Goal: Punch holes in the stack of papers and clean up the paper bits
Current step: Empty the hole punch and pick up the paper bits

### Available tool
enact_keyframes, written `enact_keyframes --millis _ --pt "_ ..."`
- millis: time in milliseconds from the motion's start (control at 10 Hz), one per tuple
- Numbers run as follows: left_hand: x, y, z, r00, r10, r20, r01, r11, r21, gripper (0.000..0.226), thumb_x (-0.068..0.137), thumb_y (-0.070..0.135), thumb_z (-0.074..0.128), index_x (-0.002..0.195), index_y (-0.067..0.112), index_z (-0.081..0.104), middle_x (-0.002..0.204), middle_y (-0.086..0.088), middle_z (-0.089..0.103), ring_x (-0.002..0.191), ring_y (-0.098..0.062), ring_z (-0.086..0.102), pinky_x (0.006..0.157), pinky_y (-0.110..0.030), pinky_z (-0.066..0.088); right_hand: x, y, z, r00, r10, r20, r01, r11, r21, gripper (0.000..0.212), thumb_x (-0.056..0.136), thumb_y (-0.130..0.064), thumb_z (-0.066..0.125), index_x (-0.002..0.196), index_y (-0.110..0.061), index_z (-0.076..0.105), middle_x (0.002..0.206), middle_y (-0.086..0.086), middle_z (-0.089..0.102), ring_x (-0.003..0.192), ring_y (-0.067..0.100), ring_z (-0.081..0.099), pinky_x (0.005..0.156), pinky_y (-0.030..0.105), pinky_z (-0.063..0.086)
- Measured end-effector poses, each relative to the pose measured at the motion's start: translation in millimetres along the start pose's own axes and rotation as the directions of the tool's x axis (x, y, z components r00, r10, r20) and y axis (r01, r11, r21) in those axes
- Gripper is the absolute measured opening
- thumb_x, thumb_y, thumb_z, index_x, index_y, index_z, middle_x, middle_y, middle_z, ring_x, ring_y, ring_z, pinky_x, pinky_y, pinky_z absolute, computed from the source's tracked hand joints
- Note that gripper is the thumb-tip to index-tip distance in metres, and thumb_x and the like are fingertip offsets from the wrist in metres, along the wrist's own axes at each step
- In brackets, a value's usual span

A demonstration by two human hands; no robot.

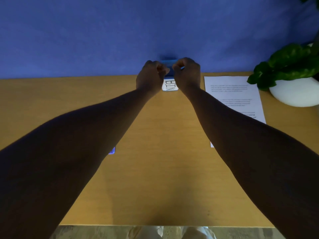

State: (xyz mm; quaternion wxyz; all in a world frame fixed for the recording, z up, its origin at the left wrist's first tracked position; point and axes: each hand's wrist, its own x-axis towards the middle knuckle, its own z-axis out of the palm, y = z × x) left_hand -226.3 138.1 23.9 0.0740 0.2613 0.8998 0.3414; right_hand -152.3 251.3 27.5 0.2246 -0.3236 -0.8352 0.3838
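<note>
Two bare forearms reach from the near edge of the wooden table [155,169] toward its far edge, where both hands meet over a small container marked "BIN" [170,85]. The left hand [150,75] has its fingers curled inward, and the right hand [188,73] is curled the same way; between them they hold a blue object [170,66], blurred and mostly hidden by the fingers, so what it is cannot be told. Both hands seem to pinch it at its ends, thumb against fingers, just above the bin. The bin stands at the far middle of the table, its white label facing the camera, with the letters turned on their side.

To the right of the bin lies the stack of papers [233,100], white sheets with printed text, flat on the table and partly covered by the right forearm. Whether holes are punched in it cannot be seen. Farther right, at the table's far right corner, stands a white pot [296,94] with a green leafy plant [290,62] whose leaves overhang the corner of the paper.

On the left, a small blue-lit thing [112,150] peeks out from under the left forearm, too hidden to identify. Behind the table hangs a blue backdrop [86,31].
</note>
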Motion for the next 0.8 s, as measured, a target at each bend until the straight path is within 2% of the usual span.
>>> enact_keyframes --millis 100,200,300,400,500,600,700,800 --pt "19 4 2 0.999 0.007 0.036 -0.008 1.0 0.021 0.025 0.095 0.04 0.059 0.106 0.02 0.071 0.115 0.0 0.066 0.104 -0.015 0.062 0.081 -0.029 0.047 17 1 -1 0.999 0.025 0.022 -0.023 0.998 -0.06 0.011 0.09 -0.012 0.06 0.089 -0.009 0.071 0.097 0.005 0.07 0.089 0.018 0.063 0.072 0.025 0.048" --pt "32 7 2 0.998 -0.018 0.065 0.016 0.999 0.03 0.021 0.092 0.04 0.065 0.102 0.024 0.075 0.11 0.007 0.071 0.1 -0.012 0.065 0.08 -0.029 0.05 28 0 -3 0.999 0.023 0.049 -0.017 0.994 -0.11 0.012 0.09 -0.012 0.06 0.089 -0.011 0.072 0.096 0.004 0.071 0.083 0.015 0.061 0.07 0.025 0.046" --pt "39 8 3 0.994 -0.033 0.101 0.023 0.995 0.099 0.022 0.092 0.036 0.064 0.101 0.022 0.078 0.105 0.004 0.075 0.095 -0.015 0.068 0.081 -0.035 0.056 34 2 0 0.989 0.008 0.145 0.025 0.974 -0.226 0.018 0.093 -0.014 0.057 0.097 -0.012 0.075 0.099 0.005 0.072 0.087 0.019 0.065 0.071 0.026 0.049" --pt "40 12 3 0.992 -0.04 0.116 0.022 0.988 0.151 0.022 0.091 0.032 0.061 0.099 0.022 0.079 0.099 0.002 0.077 0.089 -0.017 0.069 0.079 -0.039 0.059 37 2 3 0.977 0.009 0.212 0.062 0.943 -0.326 0.019 0.093 -0.012 0.055 0.094 -0.012 0.074 0.088 0.002 0.066 0.083 0.018 0.062 0.066 0.023 0.041" --pt "41 12 1 0.994 -0.031 0.103 0.015 0.988 0.156 0.018 0.088 0.03 0.064 0.093 0.026 0.08 0.097 0.007 0.077 0.092 -0.013 0.069 0.08 -0.036 0.058 38 1 4 0.978 0.002 0.208 0.079 0.92 -0.384 0.017 0.092 -0.011 0.055 0.091 -0.01 0.072 0.083 0.003 0.062 0.081 0.02 0.062 0.064 0.024 0.04" --pt "43 13 -1 0.996 -0.057 0.071 0.045 0.987 0.154 0.018 0.08 0.043 0.075 0.088 0.028 0.079 0.092 0.012 0.076 0.089 -0.008 0.068 0.077 -0.031 0.056 36 -3 1 0.988 0.006 0.157 0.051 0.932 -0.358 0.015 0.091 -0.011 0.059 0.097 -0.01 0.072 0.098 0.008 0.071 0.09 0.025 0.067 0.07 0.028 0.051" --pt "45 11 2 0.995 -0.078 0.058 0.065 0.977 0.201 0.028 0.079 0.049 0.073 0.091 0.024 0.078 0.093 0.008 0.075 0.088 -0.011 0.068 0.075 -0.032 0.057 35 -1 -1 0.989 -0.008 0.15 0.061 0.934 -0.353 0.014 0.089 -0.009 0.06 0.1 -0.01 0.07 0.103 0.01 0.071 0.094 0.026 0.066 0.069 0.026 0.047" --pt "44 14 3 0.996 -0.059 0.069 0.039 0.966 0.257 0.026 0.089 0.041 0.063 0.101 0.024 0.077 0.101 0.005 0.074 0.095 -0.017 0.068 0.075 -0.033 0.056 33 -3 -3 0.988 -0.031 0.149 0.077 0.946 -0.315 0.015 0.089 -0.004 0.059 0.099 -0.011 0.067 0.103 0.008 0.07 0.093 0.024 0.065 0.069 0.028 0.048"
